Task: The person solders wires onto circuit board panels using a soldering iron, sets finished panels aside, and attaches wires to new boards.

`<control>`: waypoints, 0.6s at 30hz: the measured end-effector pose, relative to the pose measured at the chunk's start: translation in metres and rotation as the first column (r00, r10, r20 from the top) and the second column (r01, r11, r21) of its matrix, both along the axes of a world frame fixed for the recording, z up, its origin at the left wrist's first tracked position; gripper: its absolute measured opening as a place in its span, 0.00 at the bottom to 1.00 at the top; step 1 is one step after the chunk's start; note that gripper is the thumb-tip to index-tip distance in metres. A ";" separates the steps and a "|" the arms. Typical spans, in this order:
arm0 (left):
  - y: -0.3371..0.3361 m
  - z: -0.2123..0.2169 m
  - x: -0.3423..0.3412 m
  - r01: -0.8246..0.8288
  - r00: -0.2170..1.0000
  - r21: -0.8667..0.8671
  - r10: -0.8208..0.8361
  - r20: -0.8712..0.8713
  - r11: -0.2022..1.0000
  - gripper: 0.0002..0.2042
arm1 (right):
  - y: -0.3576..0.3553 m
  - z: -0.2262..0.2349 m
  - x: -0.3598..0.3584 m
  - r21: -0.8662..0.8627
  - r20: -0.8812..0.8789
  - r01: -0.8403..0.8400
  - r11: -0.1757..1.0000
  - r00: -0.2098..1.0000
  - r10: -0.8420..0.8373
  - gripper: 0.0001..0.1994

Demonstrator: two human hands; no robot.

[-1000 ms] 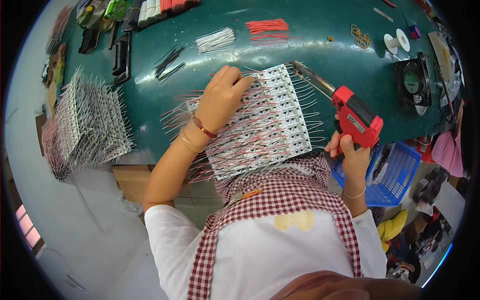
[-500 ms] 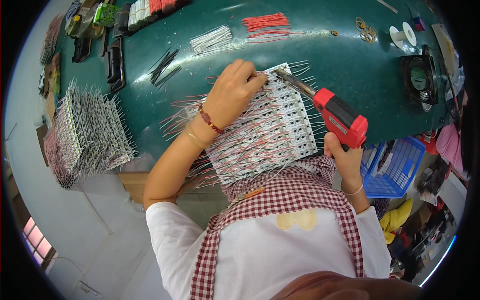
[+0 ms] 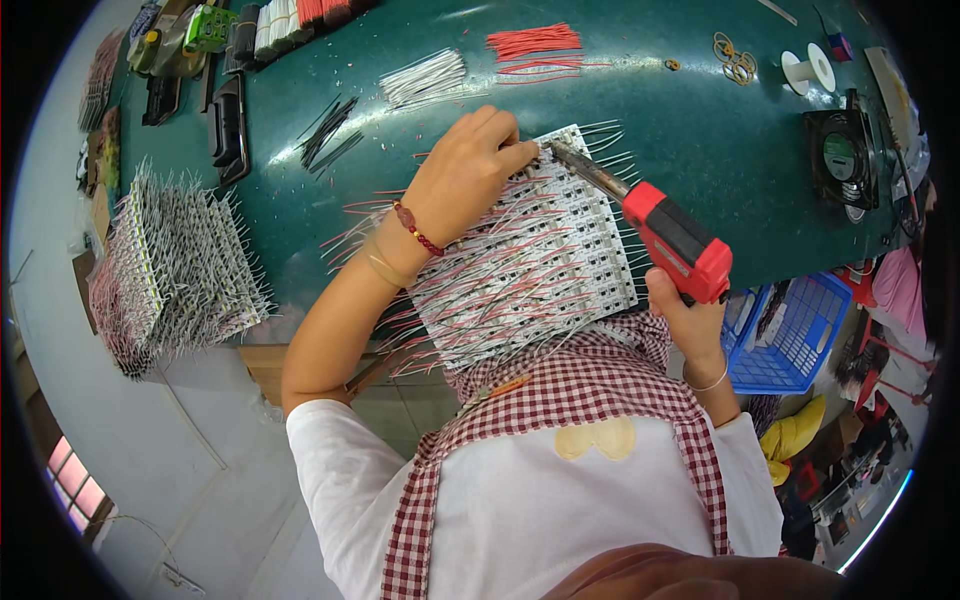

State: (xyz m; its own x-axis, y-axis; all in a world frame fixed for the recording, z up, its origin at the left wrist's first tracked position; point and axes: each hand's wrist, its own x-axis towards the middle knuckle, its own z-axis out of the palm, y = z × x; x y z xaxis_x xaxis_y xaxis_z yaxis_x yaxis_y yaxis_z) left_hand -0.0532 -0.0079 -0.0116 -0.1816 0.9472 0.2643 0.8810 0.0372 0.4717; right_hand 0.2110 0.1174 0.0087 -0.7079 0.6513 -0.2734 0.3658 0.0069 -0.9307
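A panel of small white circuit boards (image 3: 545,265) with red and white wires sticking out lies on the green table (image 3: 700,130) in front of me. My left hand (image 3: 465,180) rests on the panel's far left corner, fingertips pinching at a wire near the top edge. My right hand (image 3: 685,315) grips a red soldering gun (image 3: 675,240) by its handle. The gun's metal tip (image 3: 560,153) touches the panel's top edge right beside my left fingertips.
A big stack of wired board panels (image 3: 175,270) sits at the table's left edge. Bundles of white wires (image 3: 425,78), red wires (image 3: 535,42) and black wires (image 3: 330,130) lie farther back. A small black fan (image 3: 843,158) and a white spool (image 3: 808,68) stand at right. A blue basket (image 3: 790,335) hangs below the table.
My right hand has swung the soldering gun up and left, bringing its tip onto the panel's top edge. My left hand slid toward that same corner.
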 end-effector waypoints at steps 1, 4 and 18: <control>0.000 0.000 -0.001 -0.001 1.000 0.000 0.001 0.000 1.000 0.13 | -0.001 0.002 -0.001 -0.018 -0.018 0.021 1.000 1.000 -0.021 0.09; 0.002 -0.001 -0.002 0.009 1.000 0.001 -0.009 0.010 1.000 0.12 | 0.001 0.001 -0.001 -0.039 -0.026 0.037 0.999 0.999 -0.038 0.09; 0.005 -0.001 -0.007 0.056 0.998 0.000 -0.056 -0.021 0.998 0.10 | 0.003 0.020 0.001 -0.238 -0.113 0.037 0.970 0.991 -0.065 0.06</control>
State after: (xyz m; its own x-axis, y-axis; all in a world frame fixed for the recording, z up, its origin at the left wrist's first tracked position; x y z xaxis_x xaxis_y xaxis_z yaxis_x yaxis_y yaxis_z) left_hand -0.0606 -0.0031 -0.0127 -0.1227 0.9556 0.2679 0.8913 -0.0126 0.4532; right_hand 0.2117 0.1208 0.0283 -0.7120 0.6149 -0.3391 0.2464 -0.2335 -0.9406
